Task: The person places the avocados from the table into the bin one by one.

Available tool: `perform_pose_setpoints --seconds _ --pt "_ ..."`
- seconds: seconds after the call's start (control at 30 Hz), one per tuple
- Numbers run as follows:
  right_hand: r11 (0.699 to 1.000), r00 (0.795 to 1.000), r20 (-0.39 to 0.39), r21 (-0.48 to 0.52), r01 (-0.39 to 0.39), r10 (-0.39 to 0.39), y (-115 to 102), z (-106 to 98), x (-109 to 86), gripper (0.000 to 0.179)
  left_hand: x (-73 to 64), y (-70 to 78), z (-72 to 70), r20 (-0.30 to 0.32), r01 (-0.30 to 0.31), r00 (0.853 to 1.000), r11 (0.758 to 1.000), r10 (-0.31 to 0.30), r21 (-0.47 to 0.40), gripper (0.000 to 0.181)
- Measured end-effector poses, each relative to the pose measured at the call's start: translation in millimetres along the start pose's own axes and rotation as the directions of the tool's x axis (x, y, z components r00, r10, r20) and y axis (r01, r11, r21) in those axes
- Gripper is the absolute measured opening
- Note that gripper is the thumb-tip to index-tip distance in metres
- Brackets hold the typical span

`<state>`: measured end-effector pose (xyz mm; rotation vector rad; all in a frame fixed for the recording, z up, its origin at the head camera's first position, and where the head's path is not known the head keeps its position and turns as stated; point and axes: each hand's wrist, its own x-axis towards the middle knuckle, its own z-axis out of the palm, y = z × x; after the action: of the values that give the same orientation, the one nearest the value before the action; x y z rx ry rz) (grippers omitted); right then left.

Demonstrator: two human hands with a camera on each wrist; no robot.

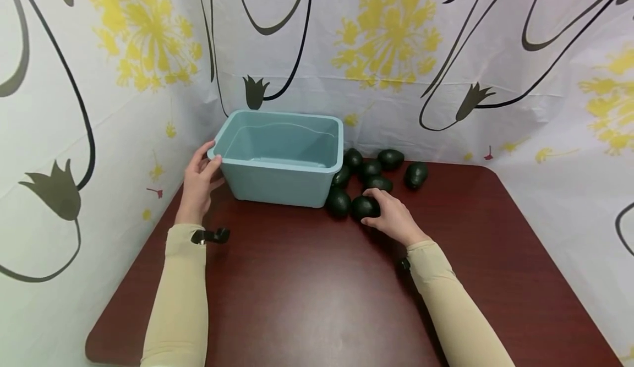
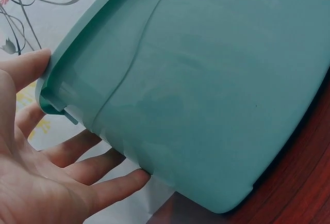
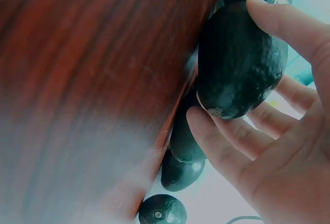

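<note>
A light blue plastic bin point(image 1: 277, 185) stands upright on the table, with no contents showing inside. My left hand point(image 1: 198, 177) holds its near left corner; in the left wrist view the thumb point(image 2: 33, 69) touches the rim and the fingers point(image 2: 121, 182) lie along the side wall. My right hand point(image 1: 393, 218) grips a dark green avocado point(image 1: 364, 208), the nearest of a group right of the bin. Thumb and fingers curve round it in the right wrist view, where the avocado point(image 3: 240, 61) appears low by the tabletop.
Several more avocados lie close together by the bin's right wall, including one avocado point(image 1: 338, 202) at its front corner and another avocado point(image 1: 416, 175) farther right. The dark red wooden table point(image 1: 307, 290) backs onto a patterned white cloth point(image 1: 307, 42).
</note>
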<state>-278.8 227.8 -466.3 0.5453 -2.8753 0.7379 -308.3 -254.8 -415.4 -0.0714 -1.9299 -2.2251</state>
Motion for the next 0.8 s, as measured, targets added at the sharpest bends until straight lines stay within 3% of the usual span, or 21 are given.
perform_pose_setpoints --seconds 0.13,0.8 --pt "1.000 1.000 0.006 0.004 0.001 -0.001 -0.1 1.2 -0.2 0.066 4.5 -11.7 -4.9 -0.008 -0.016 1.000 1.000 0.016 0.001 0.055" --pt "0.999 1.000 0.009 0.026 -0.024 0.024 0.2 -4.4 -2.5 0.059 4.2 -10.5 -4.2 -0.011 -0.001 1.000 1.000 0.001 -0.012 0.057"
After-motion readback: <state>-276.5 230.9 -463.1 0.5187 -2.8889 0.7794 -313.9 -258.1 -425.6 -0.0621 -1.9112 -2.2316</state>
